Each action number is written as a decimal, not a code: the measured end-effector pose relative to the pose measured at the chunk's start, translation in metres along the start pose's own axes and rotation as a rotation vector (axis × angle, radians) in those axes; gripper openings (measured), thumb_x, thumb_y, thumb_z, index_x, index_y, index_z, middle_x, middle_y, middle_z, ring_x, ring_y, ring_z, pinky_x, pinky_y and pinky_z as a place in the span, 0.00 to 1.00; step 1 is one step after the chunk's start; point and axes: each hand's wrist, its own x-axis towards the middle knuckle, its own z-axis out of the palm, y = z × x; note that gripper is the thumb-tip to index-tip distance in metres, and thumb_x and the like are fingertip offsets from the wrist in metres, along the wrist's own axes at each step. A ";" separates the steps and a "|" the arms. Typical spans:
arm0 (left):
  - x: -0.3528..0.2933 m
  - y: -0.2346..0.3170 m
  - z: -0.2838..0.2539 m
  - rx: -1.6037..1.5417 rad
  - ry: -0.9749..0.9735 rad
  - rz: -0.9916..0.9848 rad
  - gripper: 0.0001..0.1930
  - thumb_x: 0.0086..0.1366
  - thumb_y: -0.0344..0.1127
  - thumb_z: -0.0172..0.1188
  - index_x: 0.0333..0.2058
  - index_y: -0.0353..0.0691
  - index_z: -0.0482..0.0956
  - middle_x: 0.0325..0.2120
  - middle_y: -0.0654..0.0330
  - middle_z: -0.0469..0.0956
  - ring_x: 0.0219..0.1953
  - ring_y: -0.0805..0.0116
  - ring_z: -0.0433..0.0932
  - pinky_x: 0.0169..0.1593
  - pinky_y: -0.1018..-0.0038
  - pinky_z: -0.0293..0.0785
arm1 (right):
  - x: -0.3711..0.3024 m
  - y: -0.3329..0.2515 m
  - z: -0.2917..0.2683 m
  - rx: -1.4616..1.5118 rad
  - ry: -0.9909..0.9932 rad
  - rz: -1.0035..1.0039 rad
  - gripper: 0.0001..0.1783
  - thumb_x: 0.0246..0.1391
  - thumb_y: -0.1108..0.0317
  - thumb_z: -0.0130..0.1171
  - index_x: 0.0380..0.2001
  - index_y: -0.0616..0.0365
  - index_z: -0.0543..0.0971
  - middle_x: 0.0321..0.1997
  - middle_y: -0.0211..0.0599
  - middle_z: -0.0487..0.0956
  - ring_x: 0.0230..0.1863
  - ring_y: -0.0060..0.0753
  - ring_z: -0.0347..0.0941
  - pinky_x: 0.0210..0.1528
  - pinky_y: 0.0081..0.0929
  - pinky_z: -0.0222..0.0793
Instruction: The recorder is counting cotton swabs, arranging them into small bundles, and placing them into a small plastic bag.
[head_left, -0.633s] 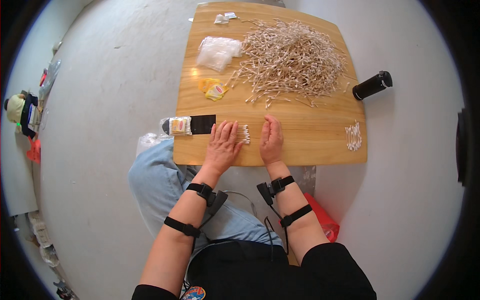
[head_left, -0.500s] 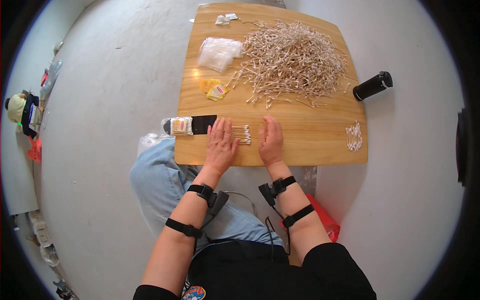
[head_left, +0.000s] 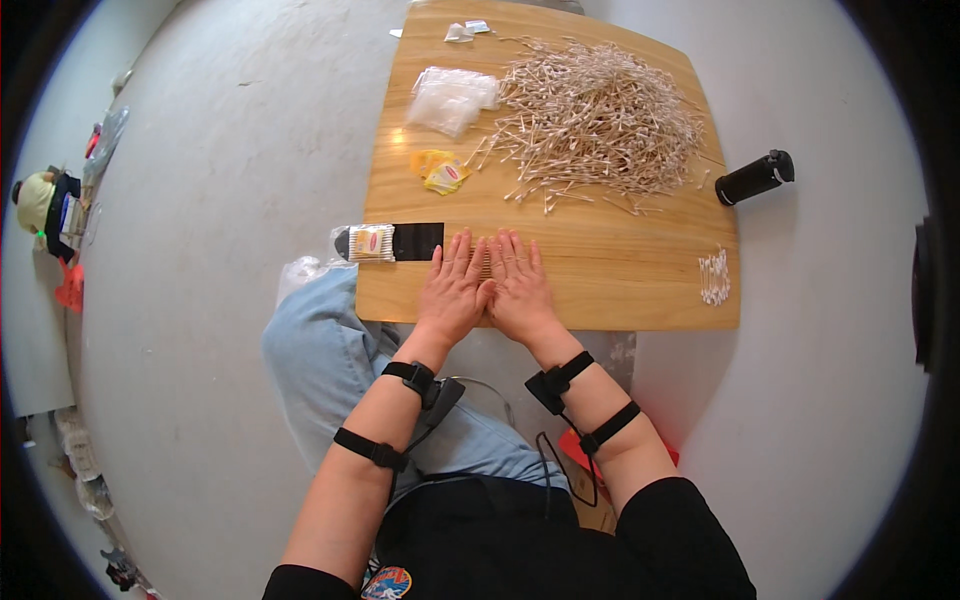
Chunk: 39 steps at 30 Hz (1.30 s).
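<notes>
Side by side at the table's near edge, my left hand and my right hand lie palm down with fingers stretched out. Both cover a flat row of cotton swabs; only a narrow strip of sticks shows between them, and the ends are hidden. Just left of my left hand is a black strip on the table. At its left end sits a clear packet of cotton swabs with a yellow label. My thumbs meet or nearly meet.
A large heap of loose cotton swabs covers the far right of the wooden table. Clear plastic bags and yellow cards lie left of it. A small swab group is at the right edge, near a black bottle.
My right hand has moved left and flattened onto the swab row, beside my left hand. The swab ends that showed earlier are now covered. The whole view has shifted slightly.
</notes>
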 end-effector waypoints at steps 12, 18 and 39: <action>-0.001 -0.003 0.005 0.013 0.010 0.036 0.30 0.72 0.48 0.41 0.67 0.38 0.57 0.70 0.50 0.51 0.72 0.55 0.46 0.72 0.57 0.38 | 0.002 -0.009 0.007 0.073 0.097 0.047 0.33 0.59 0.60 0.45 0.66 0.63 0.61 0.72 0.50 0.57 0.74 0.47 0.48 0.75 0.49 0.32; 0.003 0.005 0.006 0.017 0.084 0.030 0.28 0.72 0.45 0.42 0.66 0.38 0.59 0.69 0.53 0.54 0.72 0.58 0.50 0.72 0.58 0.41 | -0.012 0.020 0.008 0.775 0.495 0.221 0.14 0.45 0.79 0.55 0.38 0.59 0.80 0.51 0.48 0.75 0.65 0.52 0.64 0.65 0.42 0.61; 0.002 0.004 0.007 0.096 0.052 -0.002 0.28 0.71 0.45 0.44 0.66 0.40 0.60 0.69 0.55 0.54 0.72 0.60 0.50 0.72 0.60 0.42 | -0.005 0.008 0.002 0.626 0.551 0.192 0.08 0.40 0.82 0.52 0.23 0.61 0.79 0.36 0.43 0.75 0.52 0.50 0.73 0.56 0.40 0.68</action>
